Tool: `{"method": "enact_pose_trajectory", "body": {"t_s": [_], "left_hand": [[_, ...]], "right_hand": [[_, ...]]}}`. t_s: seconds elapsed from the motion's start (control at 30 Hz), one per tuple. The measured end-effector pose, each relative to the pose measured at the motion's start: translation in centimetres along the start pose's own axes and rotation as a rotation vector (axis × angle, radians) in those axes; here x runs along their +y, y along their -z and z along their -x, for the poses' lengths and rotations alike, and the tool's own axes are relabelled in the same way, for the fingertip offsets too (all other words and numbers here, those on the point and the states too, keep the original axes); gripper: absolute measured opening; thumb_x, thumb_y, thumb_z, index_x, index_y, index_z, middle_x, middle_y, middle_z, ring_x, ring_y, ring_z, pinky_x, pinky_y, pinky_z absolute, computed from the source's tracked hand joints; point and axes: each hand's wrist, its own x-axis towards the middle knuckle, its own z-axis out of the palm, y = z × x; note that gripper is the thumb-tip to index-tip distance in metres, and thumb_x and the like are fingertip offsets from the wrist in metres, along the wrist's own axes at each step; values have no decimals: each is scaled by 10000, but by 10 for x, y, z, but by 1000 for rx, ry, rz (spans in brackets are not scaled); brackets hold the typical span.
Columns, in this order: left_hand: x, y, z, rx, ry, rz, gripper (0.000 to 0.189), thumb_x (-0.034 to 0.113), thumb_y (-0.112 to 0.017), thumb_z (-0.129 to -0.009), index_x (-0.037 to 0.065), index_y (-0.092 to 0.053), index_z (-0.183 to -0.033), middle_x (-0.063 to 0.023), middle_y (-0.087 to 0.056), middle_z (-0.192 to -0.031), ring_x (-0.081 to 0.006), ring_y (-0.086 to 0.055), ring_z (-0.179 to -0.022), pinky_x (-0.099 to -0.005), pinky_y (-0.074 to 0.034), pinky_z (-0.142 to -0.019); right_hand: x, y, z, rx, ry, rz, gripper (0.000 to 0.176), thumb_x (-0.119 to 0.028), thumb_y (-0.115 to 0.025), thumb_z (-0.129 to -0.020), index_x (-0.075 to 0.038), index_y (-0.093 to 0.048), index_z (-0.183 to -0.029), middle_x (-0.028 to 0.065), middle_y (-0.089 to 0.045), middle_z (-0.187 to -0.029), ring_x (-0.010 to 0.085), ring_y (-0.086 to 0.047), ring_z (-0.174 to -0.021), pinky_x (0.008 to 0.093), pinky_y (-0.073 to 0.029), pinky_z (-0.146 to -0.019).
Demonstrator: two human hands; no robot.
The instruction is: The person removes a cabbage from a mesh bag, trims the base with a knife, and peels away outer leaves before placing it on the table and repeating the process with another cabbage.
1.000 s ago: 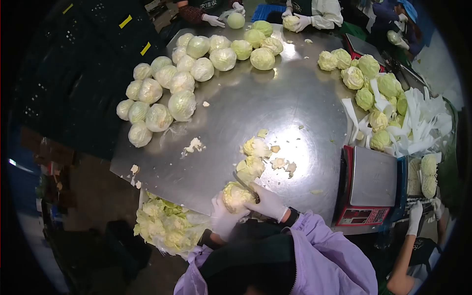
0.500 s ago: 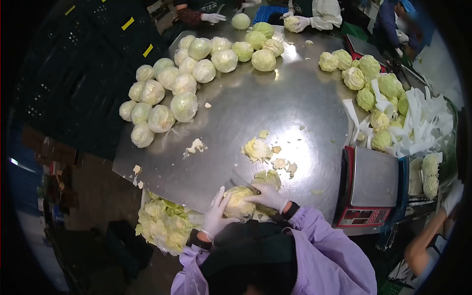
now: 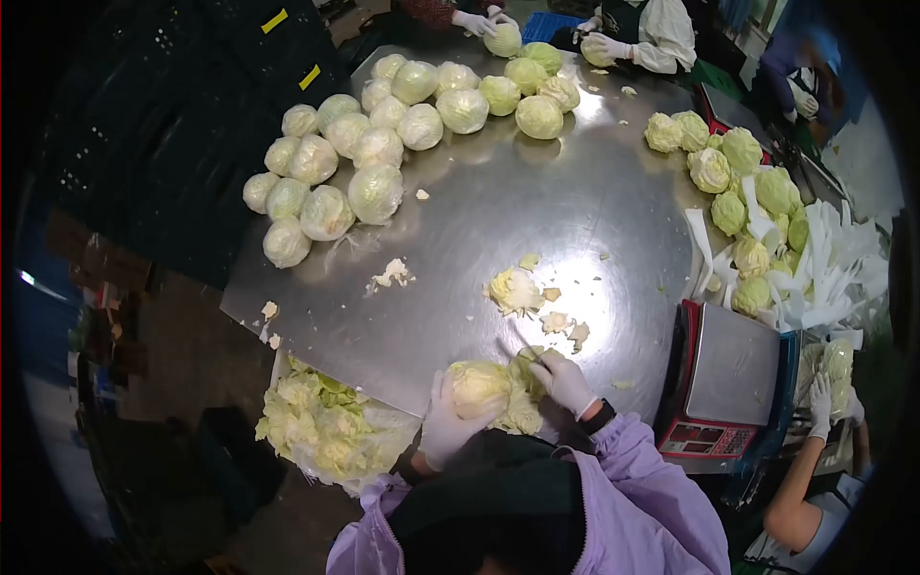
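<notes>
At the near edge of the metal table, my gloved left hand (image 3: 448,424) is wrapped round the near left side of a pale cabbage (image 3: 479,385). My gloved right hand (image 3: 567,383) is closed on a knife (image 3: 516,333), whose thin blade points away and to the left; its handle is hidden in the fist. Loose green outer leaves (image 3: 523,410) lie between the cabbage and the right hand. Just beyond are a cut leaf piece (image 3: 516,290) and several trimmed scraps (image 3: 556,323).
Several film-wrapped cabbages (image 3: 376,195) stand at the back left. Unwrapped cabbages (image 3: 709,170) and white foam nets (image 3: 843,264) lie at the right, near a scale (image 3: 733,364). A bag of leaves (image 3: 331,422) hangs off the near left edge. Co-workers' gloved hands (image 3: 609,46) work around the table.
My right hand has come off the cabbage and moved right with the knife. The left hand has shifted right, still on the cabbage. Across the table, a co-worker's hand now touches a cabbage.
</notes>
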Motion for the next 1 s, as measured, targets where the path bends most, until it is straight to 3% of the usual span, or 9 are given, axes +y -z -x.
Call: {"method": "enact_pose_trajectory", "body": {"t_s": [0.13,0.27,0.33,0.43,0.57,0.67,0.73,0.87,1.0], "left_hand": [[10,-12,-7,-47,-58,-302,1024,446,-815,-623,-14,-316,-1390,-260,-339,-1378,-406,-411,-1225,-434,-390,-1009],[8,-21,-15,-44,-174,-495,1025,458,-814,-596,-17,-346,-1374,-256,-367,-1353,-405,-450,-1169,-435,-421,-967],[9,-22,-14,-23,-212,-544,1011,469,-806,-584,-16,-374,-1359,-252,-387,-1339,-399,-468,-1145,-434,-431,-947],[15,-19,-15,-10,-205,-498,989,500,-791,-601,-17,-394,-1345,-252,-405,-1322,-399,-470,-1141,-439,-439,-929],[12,-14,-16,-20,-189,-457,990,483,-808,-608,-12,-383,-1352,-255,-386,-1335,-405,-459,-1166,-447,-431,-950],[-15,5,-26,-125,-195,-263,982,412,-832,-628,-4,-352,-1377,-253,-347,-1378,-392,-409,-1244,-426,-373,-1030],[-50,22,-33,-233,-239,-75,943,354,-831,-651,-10,-353,-1379,-254,-357,-1376,-369,-403,-1265,-415,-364,-1048],[-49,32,-26,-239,-62,191,915,294,-829,-669,-1,-346,-1388,-256,-317,-1415,-352,-334,-1322,-406,-281,-1102],[-40,7,-20,-49,-71,22,899,272,-829,-667,-7,-354,-1378,-251,-340,-1397,-370,-344,-1310,-413,-287,-1094]], "right_hand": [[-74,15,24,8,126,73,605,-381,-580,-891,-8,-402,-1333,238,-574,-1140,399,-617,-897,442,-501,-775],[-79,-7,32,44,108,170,691,-407,-562,-896,8,-308,-1387,253,-516,-1236,417,-598,-957,457,-495,-792],[-81,-5,29,-81,-112,40,660,-406,-550,-903,7,-336,-1371,254,-540,-1204,413,-579,-1011,459,-489,-807],[-68,-2,25,-145,-145,-38,632,-399,-559,-901,-6,-366,-1357,248,-567,-1149,405,-585,-995,459,-490,-792],[-52,-3,22,-17,20,-70,482,-348,-570,-899,-40,-486,-1260,233,-590,-1102,394,-612,-908,448,-498,-745],[-24,-5,10,11,-14,-129,306,-285,-586,-885,-50,-595,-1081,216,-631,-965,377,-627,-799,437,-494,-684],[-11,-4,-2,45,-268,-245,224,-246,-600,-858,-36,-619,-931,203,-635,-793,362,-625,-710,424,-484,-640],[-21,2,-16,-51,-113,-142,266,-275,-623,-826,-16,-605,-885,207,-619,-720,369,-623,-690,436,-478,-610],[2,-1,-33,50,-94,50,282,-290,-626,-826,-25,-590,-915,186,-617,-677,352,-619,-643,412,-479,-592]]}}
